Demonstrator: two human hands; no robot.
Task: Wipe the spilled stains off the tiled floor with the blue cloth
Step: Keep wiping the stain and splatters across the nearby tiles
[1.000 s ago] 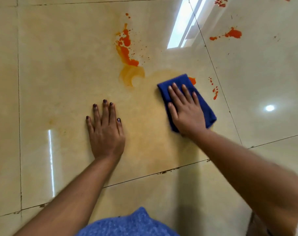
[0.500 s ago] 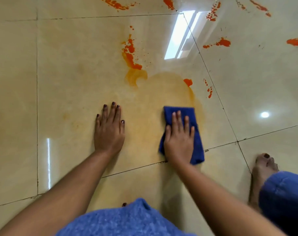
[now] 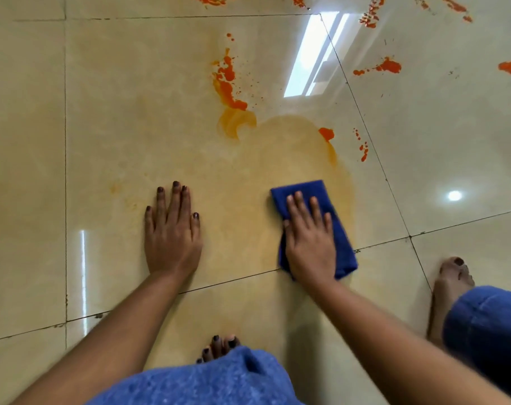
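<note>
Down on the tiled floor (image 3: 73,141), right hand (image 3: 311,244) presses the blue cloth (image 3: 334,229) flat, fingers spread, tilted since before; left hand (image 3: 172,235) stays planted, fingers together.

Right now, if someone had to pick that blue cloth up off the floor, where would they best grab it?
Probably the far end of the blue cloth, coming from above. It lies folded flat on the tiled floor, and the right hand presses on its middle, so only the far end and right edge show bare. Pinching there would lift it.
</note>
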